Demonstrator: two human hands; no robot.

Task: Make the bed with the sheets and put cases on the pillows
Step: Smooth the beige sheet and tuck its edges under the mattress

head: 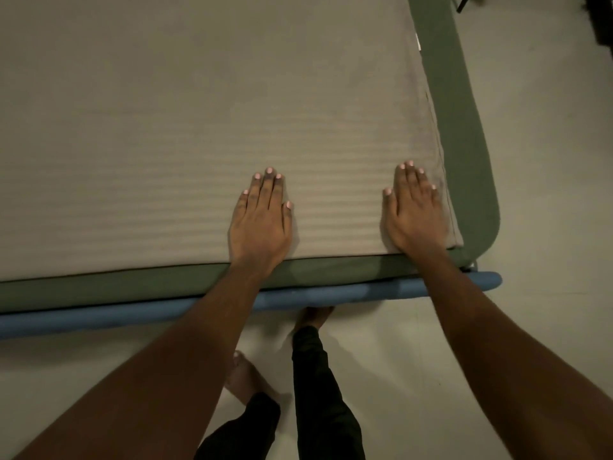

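At the near edge of the bed [132,283], your left hand [260,220] lies flat, fingers straight, on the striped sheet [166,127]; your right hand [414,210] likewise, at the near right corner — uneven pushing could drag the untucked sheet askew.

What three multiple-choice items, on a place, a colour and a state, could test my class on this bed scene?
1. Where is the right hand? A by the sheet's corner B on a chair C on a pillow
2. What colour is the rail? A red B blue C white
3. How does the left hand lie? A fisted B pinching cloth C flat
1 A: it rests at the sheet's near corner. 2 B: the tube under the mattress is blue. 3 C: its fingers lie straight on the sheet.
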